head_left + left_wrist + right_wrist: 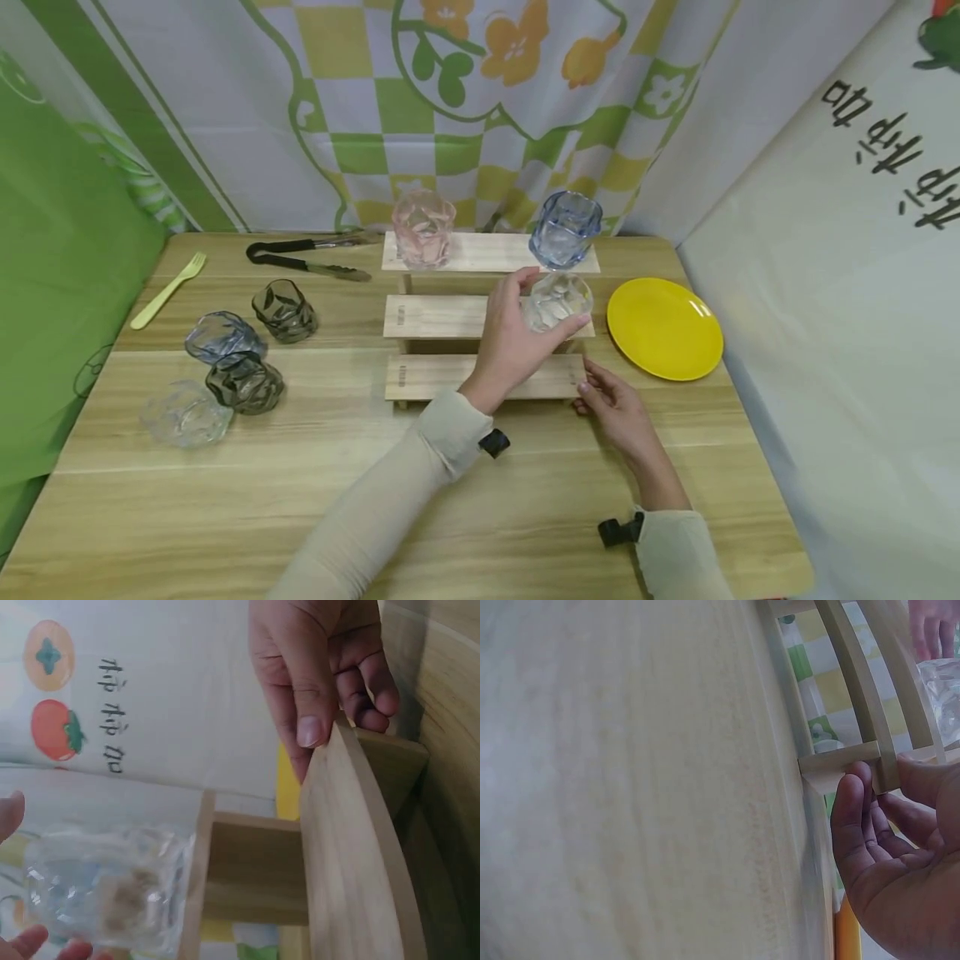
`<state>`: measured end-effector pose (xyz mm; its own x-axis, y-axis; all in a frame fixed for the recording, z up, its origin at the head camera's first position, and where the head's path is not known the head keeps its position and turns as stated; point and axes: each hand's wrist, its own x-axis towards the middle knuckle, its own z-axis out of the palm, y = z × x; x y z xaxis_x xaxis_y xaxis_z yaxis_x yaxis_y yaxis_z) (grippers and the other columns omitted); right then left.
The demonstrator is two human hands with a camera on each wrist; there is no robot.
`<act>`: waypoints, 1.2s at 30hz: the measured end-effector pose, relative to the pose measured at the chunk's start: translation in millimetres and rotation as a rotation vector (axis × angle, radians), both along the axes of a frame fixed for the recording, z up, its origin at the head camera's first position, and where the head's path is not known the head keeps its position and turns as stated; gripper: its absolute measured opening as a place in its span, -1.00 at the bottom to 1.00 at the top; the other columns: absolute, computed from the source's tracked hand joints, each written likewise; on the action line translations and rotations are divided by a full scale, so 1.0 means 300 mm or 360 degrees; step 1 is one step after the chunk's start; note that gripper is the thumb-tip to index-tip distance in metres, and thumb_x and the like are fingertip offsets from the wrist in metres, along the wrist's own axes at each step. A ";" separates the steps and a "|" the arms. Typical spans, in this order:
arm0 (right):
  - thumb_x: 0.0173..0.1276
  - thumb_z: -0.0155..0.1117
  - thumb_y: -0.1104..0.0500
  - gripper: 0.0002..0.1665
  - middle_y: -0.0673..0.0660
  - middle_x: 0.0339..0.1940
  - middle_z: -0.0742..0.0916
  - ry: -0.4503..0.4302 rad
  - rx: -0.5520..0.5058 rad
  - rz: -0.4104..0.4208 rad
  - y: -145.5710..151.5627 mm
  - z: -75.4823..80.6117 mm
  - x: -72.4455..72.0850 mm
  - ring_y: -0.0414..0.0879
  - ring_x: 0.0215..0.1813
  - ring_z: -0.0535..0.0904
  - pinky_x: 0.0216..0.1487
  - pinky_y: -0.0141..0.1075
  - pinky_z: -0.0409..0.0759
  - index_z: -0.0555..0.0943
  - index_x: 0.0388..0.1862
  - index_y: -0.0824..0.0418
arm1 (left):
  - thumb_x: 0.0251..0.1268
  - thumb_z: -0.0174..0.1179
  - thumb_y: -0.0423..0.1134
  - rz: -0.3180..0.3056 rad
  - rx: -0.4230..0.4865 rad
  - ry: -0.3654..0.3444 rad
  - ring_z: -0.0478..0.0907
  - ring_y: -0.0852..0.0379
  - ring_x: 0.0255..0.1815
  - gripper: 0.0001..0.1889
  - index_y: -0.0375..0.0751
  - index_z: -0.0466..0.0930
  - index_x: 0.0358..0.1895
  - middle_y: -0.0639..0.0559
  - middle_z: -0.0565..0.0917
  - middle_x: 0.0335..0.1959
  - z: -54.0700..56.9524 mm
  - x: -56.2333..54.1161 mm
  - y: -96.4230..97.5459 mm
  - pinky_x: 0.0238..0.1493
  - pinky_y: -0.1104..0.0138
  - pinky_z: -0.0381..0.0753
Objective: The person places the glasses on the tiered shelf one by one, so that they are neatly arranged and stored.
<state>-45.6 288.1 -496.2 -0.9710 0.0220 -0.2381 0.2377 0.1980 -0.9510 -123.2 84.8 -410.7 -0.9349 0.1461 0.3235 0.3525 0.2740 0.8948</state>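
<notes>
A clear faceted glass [558, 304] stands at the right end of the middle step of a three-step wooden rack [435, 317]. My left hand [510, 337] is spread around the upper part of this glass, thumb on one side and fingers on the other. In the left wrist view, a gap shows between the thumb and the glass [105, 892], whose base sits at the step. My right hand [618, 417] pinches the right end of the lowest step, thumb on top and fingers curled below. A pink glass [423, 229] and a blue glass [566, 229] stand on the top step.
On the left stand two dark grey glasses, one farther back [285, 311] and one nearer [246, 383], a bluish glass [221, 336] and a clear glass [187, 414]. Behind them lie black-handled tongs [281, 247] and a pale fork [168, 292]. A yellow plate [665, 329] lies right of the rack.
</notes>
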 end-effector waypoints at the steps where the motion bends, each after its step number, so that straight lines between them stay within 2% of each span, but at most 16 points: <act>1: 0.64 0.05 0.21 -0.40 0.39 0.19 0.52 -0.0002 -0.0003 -0.0004 0.000 -0.001 0.001 0.00 -0.04 0.67 0.02 -0.28 0.66 0.25 0.58 0.28 | 0.19 0.46 0.15 -0.0018 0.0034 0.0052 0.35 0.11 0.23 -0.20 -0.11 0.33 0.39 0.03 0.44 0.24 0.002 0.007 -0.021 0.23 0.18 0.44; 5: 0.63 0.06 0.23 -0.39 0.41 0.20 0.52 -0.0007 -0.0021 -0.0025 -0.002 -0.005 0.004 0.00 -0.05 0.67 0.03 -0.28 0.66 0.25 0.57 0.30 | 0.36 0.37 -0.07 -0.0075 0.0138 0.0239 0.42 -0.02 0.19 -0.48 -0.20 0.48 0.27 -0.01 0.52 0.16 0.015 0.052 -0.134 0.18 0.07 0.50; 8: 0.62 0.08 0.24 -0.39 0.41 0.20 0.53 -0.0008 -0.0026 -0.0038 -0.001 -0.006 0.007 -0.01 -0.06 0.68 0.03 -0.28 0.66 0.25 0.57 0.30 | 0.40 0.33 -0.16 -0.0045 0.0145 0.0314 0.45 -0.02 0.14 -0.64 -0.19 0.57 0.16 0.00 0.56 0.08 0.011 0.095 -0.248 0.15 0.01 0.51; 10: 0.62 0.08 0.24 -0.39 0.41 0.21 0.52 -0.0008 -0.0020 -0.0037 0.000 -0.005 0.011 -0.01 -0.06 0.67 0.03 -0.28 0.66 0.25 0.57 0.29 | 0.39 0.34 -0.21 0.0028 0.0126 0.0343 0.47 0.02 0.11 -0.71 -0.19 0.61 0.10 0.00 0.59 0.05 -0.008 0.128 -0.334 0.14 0.00 0.50; 13: 0.62 0.08 0.23 -0.39 0.41 0.22 0.52 -0.0012 -0.0021 -0.0033 -0.001 -0.002 0.014 0.00 -0.04 0.67 0.04 -0.28 0.66 0.26 0.58 0.28 | 0.35 0.36 -0.27 0.0229 0.0019 0.0340 0.47 0.00 0.09 -0.74 -0.21 0.65 0.05 -0.05 0.62 0.01 -0.065 0.181 -0.477 0.12 -0.01 0.44; 14: 0.63 0.08 0.23 -0.39 0.41 0.22 0.51 -0.0014 -0.0022 -0.0029 -0.001 0.002 0.014 0.00 -0.03 0.67 0.04 -0.28 0.66 0.25 0.58 0.28 | 0.33 0.38 -0.28 0.0313 -0.0060 0.0328 0.47 -0.04 0.10 -0.73 -0.22 0.65 0.05 -0.09 0.62 0.02 -0.091 0.196 -0.531 0.12 -0.02 0.41; 18: 0.62 0.07 0.23 -0.39 0.40 0.23 0.51 -0.0017 -0.0018 -0.0016 -0.003 0.010 0.008 0.01 -0.02 0.66 0.05 -0.27 0.65 0.25 0.58 0.27 | 0.29 0.41 -0.19 0.0675 -0.0474 0.0161 0.38 -0.26 0.15 -0.65 -0.27 0.63 0.06 -0.24 0.56 0.11 -0.173 0.245 -0.724 0.24 -0.14 0.18; 20: 0.62 0.08 0.23 -0.39 0.40 0.22 0.51 -0.0014 -0.0010 -0.0011 -0.003 0.013 0.005 0.00 -0.03 0.66 0.05 -0.27 0.65 0.25 0.58 0.28 | 0.27 0.41 -0.13 0.0792 -0.0657 0.0091 0.31 -0.36 0.25 -0.59 -0.30 0.61 0.07 -0.31 0.50 0.18 -0.203 0.259 -0.794 0.34 -0.20 -0.01; 22: 0.62 0.08 0.23 -0.39 0.40 0.21 0.50 -0.0011 -0.0001 -0.0015 -0.001 0.014 0.005 -0.02 -0.04 0.66 0.05 -0.28 0.65 0.25 0.58 0.28 | 0.27 0.41 -0.10 0.0855 -0.0739 0.0048 0.22 -0.42 0.37 -0.58 -0.31 0.61 0.07 -0.33 0.45 0.22 -0.217 0.269 -0.832 0.42 -0.22 -0.21; 24: 0.62 0.07 0.23 -0.39 0.40 0.20 0.50 -0.0009 -0.0002 -0.0017 -0.001 0.015 0.005 -0.02 -0.04 0.66 0.05 -0.28 0.65 0.25 0.58 0.28 | 0.27 0.41 -0.10 0.0858 -0.0765 0.0044 0.15 -0.44 0.43 -0.58 -0.31 0.61 0.07 -0.34 0.44 0.24 -0.231 0.271 -0.849 0.44 -0.21 -0.31; 28: 0.62 0.08 0.23 -0.39 0.40 0.19 0.50 -0.0017 -0.0014 -0.0021 -0.002 0.012 0.004 -0.02 -0.04 0.67 0.05 -0.28 0.65 0.26 0.58 0.27 | 0.29 0.39 -0.12 0.0762 -0.0733 0.0042 0.14 -0.45 0.42 -0.60 -0.27 0.61 0.09 -0.32 0.52 0.18 -0.241 0.260 -0.842 0.41 -0.25 -0.26; 32: 0.62 0.08 0.22 -0.39 0.39 0.20 0.50 -0.0027 -0.0012 -0.0021 -0.006 0.007 0.002 0.02 -0.02 0.67 0.05 -0.28 0.65 0.27 0.58 0.25 | 0.32 0.39 -0.12 0.0634 -0.0680 0.0041 0.20 -0.40 0.40 -0.61 -0.23 0.62 0.11 -0.26 0.60 0.09 -0.234 0.252 -0.811 0.37 -0.28 -0.17; 36: 0.63 0.08 0.21 -0.39 0.39 0.22 0.50 -0.0035 -0.0006 -0.0018 -0.007 0.006 -0.001 0.05 0.00 0.66 0.05 -0.28 0.65 0.26 0.58 0.25 | 0.31 0.39 -0.23 0.0568 -0.0574 0.0169 0.39 -0.28 0.29 -0.69 -0.24 0.66 0.06 -0.20 0.64 0.07 -0.227 0.244 -0.786 0.34 -0.28 -0.05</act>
